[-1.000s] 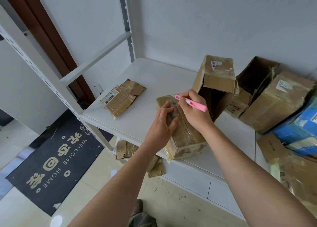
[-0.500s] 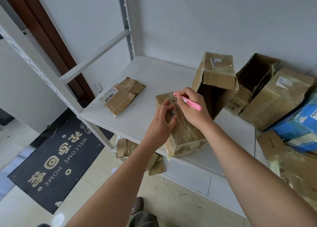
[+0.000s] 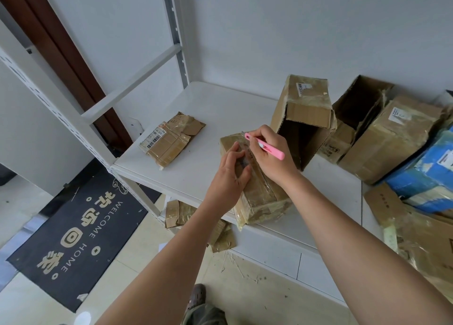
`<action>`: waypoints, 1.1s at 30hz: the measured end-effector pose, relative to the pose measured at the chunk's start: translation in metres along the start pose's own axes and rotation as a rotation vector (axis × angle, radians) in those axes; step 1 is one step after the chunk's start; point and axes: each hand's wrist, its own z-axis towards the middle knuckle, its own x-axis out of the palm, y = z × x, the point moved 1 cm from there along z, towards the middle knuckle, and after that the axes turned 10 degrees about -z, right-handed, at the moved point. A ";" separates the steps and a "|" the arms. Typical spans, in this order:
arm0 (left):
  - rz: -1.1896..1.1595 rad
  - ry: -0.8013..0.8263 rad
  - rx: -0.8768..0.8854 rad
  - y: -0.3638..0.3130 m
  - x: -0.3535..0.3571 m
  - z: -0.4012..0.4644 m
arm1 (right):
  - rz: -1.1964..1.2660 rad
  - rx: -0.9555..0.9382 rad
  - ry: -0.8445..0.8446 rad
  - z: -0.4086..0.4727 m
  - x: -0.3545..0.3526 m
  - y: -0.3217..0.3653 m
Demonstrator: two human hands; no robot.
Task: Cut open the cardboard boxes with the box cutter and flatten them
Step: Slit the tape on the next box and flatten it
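— Brown tape shines all over the cardboard box (image 3: 257,187) we are working on; it lies at the front edge of the white shelf (image 3: 220,109), one end just over the lip.

— And our hands?

— Our right hand (image 3: 272,158) is curled round the pink box cutter (image 3: 264,146), holding it like a pen, with the tip at the far end of the box's top face. Our left hand (image 3: 229,177) rests on that same top face, fingers bent and fingertips pressing the taped seam, the thumb against the near side. Whether the blade is in the tape we cannot tell.

— What else do we see on the shelf?

— A flattened box (image 3: 171,138) with a barcode label lies well apart to the left. Behind our right hand an open box (image 3: 306,104) stands tilted, mouth down toward us. Further right, a second open box (image 3: 360,101), a taped box (image 3: 392,138) with a white label, and a blue package (image 3: 426,167) crowd together.

— Below?

— Cardboard scraps (image 3: 181,213) lie under the shelf, beside a black doormat (image 3: 73,231) on the tiles.
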 end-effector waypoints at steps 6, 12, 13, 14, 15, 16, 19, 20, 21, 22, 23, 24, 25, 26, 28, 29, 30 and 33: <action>0.025 0.000 0.000 0.004 -0.001 0.001 | 0.030 0.011 0.050 0.002 0.001 0.002; -0.008 -0.006 -0.008 0.005 -0.001 0.000 | 0.035 0.012 0.057 -0.001 -0.002 0.006; -0.008 -0.006 -0.014 0.005 -0.001 0.000 | 0.043 0.026 0.058 -0.002 -0.003 0.006; -0.005 -0.006 -0.020 0.005 -0.001 0.000 | 0.048 0.038 0.061 -0.004 -0.004 0.006; -0.001 -0.005 -0.024 0.005 -0.001 0.000 | 0.052 0.043 0.066 -0.005 -0.005 0.006; 0.004 -0.003 -0.029 0.005 -0.001 0.001 | 0.056 0.045 0.072 -0.007 -0.005 0.005; 0.015 0.008 -0.040 0.003 0.000 0.000 | 0.062 0.071 0.096 -0.010 -0.007 0.005; 0.016 0.009 -0.041 0.003 -0.001 0.000 | 0.062 0.083 0.103 -0.010 -0.007 0.005; 0.017 0.011 -0.041 0.003 -0.001 0.000 | 0.061 0.090 0.108 -0.010 -0.007 0.005; 0.017 0.013 -0.042 0.002 -0.001 0.000 | 0.060 0.093 0.112 -0.010 -0.009 0.006; 0.016 0.013 -0.042 0.002 -0.001 0.000 | 0.058 0.094 0.117 -0.010 -0.010 0.007; 0.013 0.012 -0.043 0.002 -0.001 0.000 | 0.055 0.096 0.123 -0.011 -0.011 0.008; 0.010 0.010 -0.045 0.002 -0.001 0.000 | 0.052 0.098 0.130 -0.012 -0.013 0.008; 0.010 0.009 -0.048 0.001 -0.001 0.000 | 0.053 0.102 0.136 -0.015 -0.015 0.009; 0.018 0.004 -0.057 0.001 -0.002 0.000 | 0.068 0.124 0.149 -0.022 -0.020 0.010; 0.022 0.001 -0.057 0.001 -0.001 0.000 | 0.072 0.135 0.161 -0.026 -0.023 0.011; 0.025 -0.001 -0.057 0.001 -0.001 0.000 | 0.068 0.141 0.178 -0.030 -0.026 0.012; 0.029 -0.006 -0.064 -0.001 -0.001 -0.001 | 0.055 0.145 0.213 -0.042 -0.034 0.015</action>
